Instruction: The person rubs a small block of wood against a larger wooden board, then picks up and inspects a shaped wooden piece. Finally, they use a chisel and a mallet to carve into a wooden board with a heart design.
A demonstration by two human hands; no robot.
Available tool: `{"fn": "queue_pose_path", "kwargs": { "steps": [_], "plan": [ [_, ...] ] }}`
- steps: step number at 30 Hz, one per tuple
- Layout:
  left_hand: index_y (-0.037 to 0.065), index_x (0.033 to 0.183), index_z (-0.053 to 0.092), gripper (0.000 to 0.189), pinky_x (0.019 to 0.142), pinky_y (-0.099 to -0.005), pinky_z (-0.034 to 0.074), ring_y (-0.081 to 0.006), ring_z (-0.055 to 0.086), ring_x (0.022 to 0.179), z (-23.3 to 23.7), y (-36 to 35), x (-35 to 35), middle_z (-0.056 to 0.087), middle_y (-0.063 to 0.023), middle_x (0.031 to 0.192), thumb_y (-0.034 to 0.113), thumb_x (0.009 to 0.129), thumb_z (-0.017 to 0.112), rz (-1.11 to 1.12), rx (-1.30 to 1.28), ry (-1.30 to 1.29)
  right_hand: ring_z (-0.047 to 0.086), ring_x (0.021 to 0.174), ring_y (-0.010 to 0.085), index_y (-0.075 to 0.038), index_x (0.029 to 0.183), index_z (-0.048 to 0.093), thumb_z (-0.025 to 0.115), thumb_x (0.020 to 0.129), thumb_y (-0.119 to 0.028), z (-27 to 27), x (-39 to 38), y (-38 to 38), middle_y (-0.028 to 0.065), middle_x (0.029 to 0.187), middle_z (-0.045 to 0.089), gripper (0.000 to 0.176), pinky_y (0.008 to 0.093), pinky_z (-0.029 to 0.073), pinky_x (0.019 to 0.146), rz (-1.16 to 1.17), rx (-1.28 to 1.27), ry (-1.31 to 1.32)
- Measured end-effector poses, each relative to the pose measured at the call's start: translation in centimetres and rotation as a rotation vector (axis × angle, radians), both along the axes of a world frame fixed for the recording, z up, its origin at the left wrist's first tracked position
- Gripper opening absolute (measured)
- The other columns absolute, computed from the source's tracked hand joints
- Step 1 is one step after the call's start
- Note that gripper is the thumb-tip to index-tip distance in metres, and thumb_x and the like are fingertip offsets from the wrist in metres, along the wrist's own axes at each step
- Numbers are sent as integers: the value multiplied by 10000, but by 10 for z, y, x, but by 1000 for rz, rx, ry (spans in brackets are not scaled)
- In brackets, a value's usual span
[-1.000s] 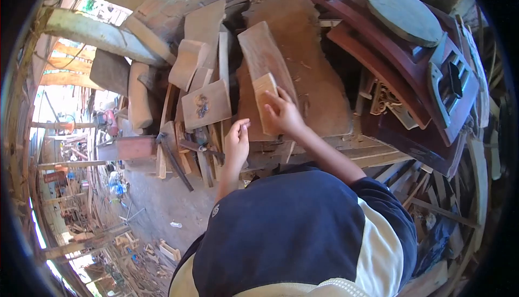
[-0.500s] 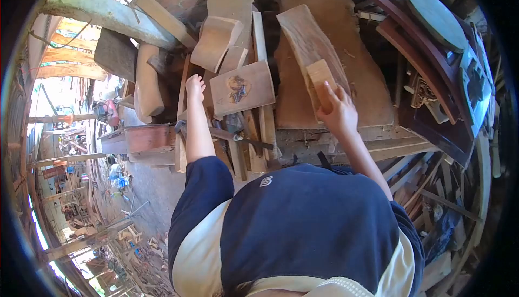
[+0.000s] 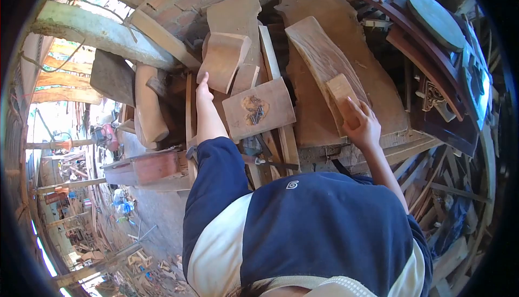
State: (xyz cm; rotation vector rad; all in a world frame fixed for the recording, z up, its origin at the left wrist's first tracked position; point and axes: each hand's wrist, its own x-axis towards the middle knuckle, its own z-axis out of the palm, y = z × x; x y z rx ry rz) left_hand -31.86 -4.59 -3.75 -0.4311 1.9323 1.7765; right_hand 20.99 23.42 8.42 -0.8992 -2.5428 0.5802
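Observation:
My right hand (image 3: 366, 128) is closed around the near end of a small pale wooden block (image 3: 340, 86). The block rests on a long, curved wooden piece (image 3: 320, 48) with visible grain. My left hand (image 3: 204, 89) is stretched out at the lower left edge of a curved wooden block (image 3: 227, 56), its fingers partly seen; whether it touches the block is hard to make out. Between my hands lies a flat wooden board (image 3: 278, 105) with a small heap of dark nails or screws (image 3: 256, 116) on a rough patch.
A wide, rough-edged slab (image 3: 303, 108) lies under the long piece. Dark, glossy furniture parts (image 3: 427, 64) are stacked at the right. Left stand a rounded wooden piece (image 3: 148, 105) and a concrete post (image 3: 97, 32). A dark metal bar (image 3: 278, 164) juts out near my body.
My left hand has reached farther forward to the curved block's edge. My right hand stays on the small block. The whole view has shifted slightly.

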Motion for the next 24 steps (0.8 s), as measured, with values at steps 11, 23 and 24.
{"fn": "queue_pose_path", "kwargs": {
  "steps": [11, 23, 24],
  "plan": [
    [-54, 1025, 465, 600, 826, -338, 526, -223, 610, 920, 103, 40, 33, 583, -150, 1022, 87, 650, 912, 350, 244, 904, 634, 1093, 360, -281, 1363, 580, 733, 703, -229, -3, -1, 1, 174, 1294, 591, 680, 433, 539, 911, 39, -7, -20],
    [8, 1106, 522, 630, 773, -338, 536, -212, 644, 899, 283, 30, 251, 599, -106, 977, 84, 626, 923, -204, -184, 1711, 461, 1283, 437, -272, 1494, 393, 715, 778, -293, 1, 11, 11, 283, 1412, 438, 786, 511, 430, 1033, 189, -51, -158],
    [8, 1132, 522, 647, 778, -342, 540, -215, 643, 915, 294, 28, 278, 593, -111, 988, 69, 626, 920, -256, -177, 1724, 382, 1351, 450, -273, 1521, 342, 708, 801, -316, 4, 13, 13, 297, 1453, 383, 809, 536, 367, 1090, 239, 12, -219]
  ]
}}
